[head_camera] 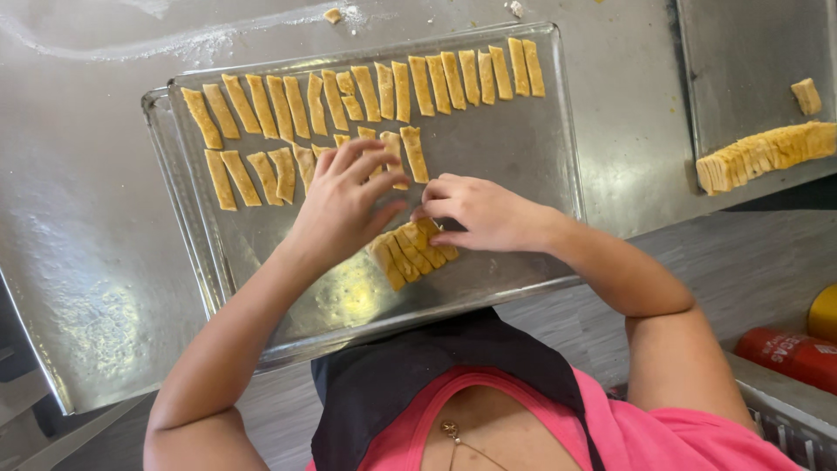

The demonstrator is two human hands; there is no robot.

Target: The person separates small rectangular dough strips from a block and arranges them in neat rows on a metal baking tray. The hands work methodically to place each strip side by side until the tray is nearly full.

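Left hand [342, 202] sits spread over the second row of dough strips [261, 174] on the metal baking tray [523, 157], fingers fanned wide, fingertips touching a strip near the row's right end; holds nothing that I can see. Right hand [484, 212] is curled narrow, fingers pinched at the top of a small stack of dough strips [408, 251] lying on the tray just below both hands; can't tell if one strip is already lifted clear. Top row of strips [366, 92] runs nearly the full tray width, second row reaches about halfway. Risks, my read: strips in the stack look pressed together, so peeling one off could tear or stretch it; the left palm hovers low over placed pieces and could smear or shift them out of line; spacing is tight, so neighbours could stick together. Tray overhangs the steel table [87, 227] edge toward the person, so a hard lean might tip it. A second tray [750, 61] at upper right holds another packed row of strips [767, 153] plus one loose piece [806, 96]. Packaging: a red cylindrical container [789, 356] lies on its side at lower right, light lettering on it, with a yellow rounded object [824, 312] just above, cut off by the frame edge.
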